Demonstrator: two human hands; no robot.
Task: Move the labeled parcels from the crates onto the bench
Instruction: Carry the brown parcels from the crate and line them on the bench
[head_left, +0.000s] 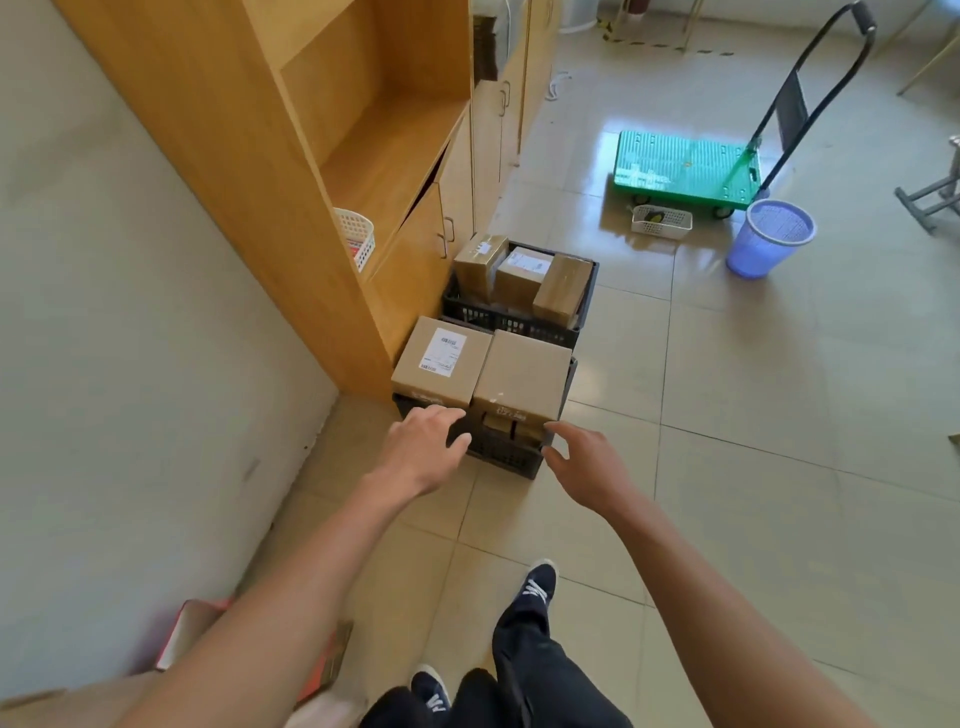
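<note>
Plain cardboard parcel (522, 374), right side of near black crate (506, 454) on the floor beside labeled parcel (441, 361): rigid, probably light, best gripped at opposite side faces; left hand (423, 449) and right hand (584, 462) flank it, fingers spread, empty.

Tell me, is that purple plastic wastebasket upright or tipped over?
Upright: the purple plastic wastebasket stands on the tiled floor, its open rim facing up.

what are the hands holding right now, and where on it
Nothing yet. The left hand and right hand are open, reaching toward the unlabeled parcel in the near crate, one on each side, not gripping it.
</note>
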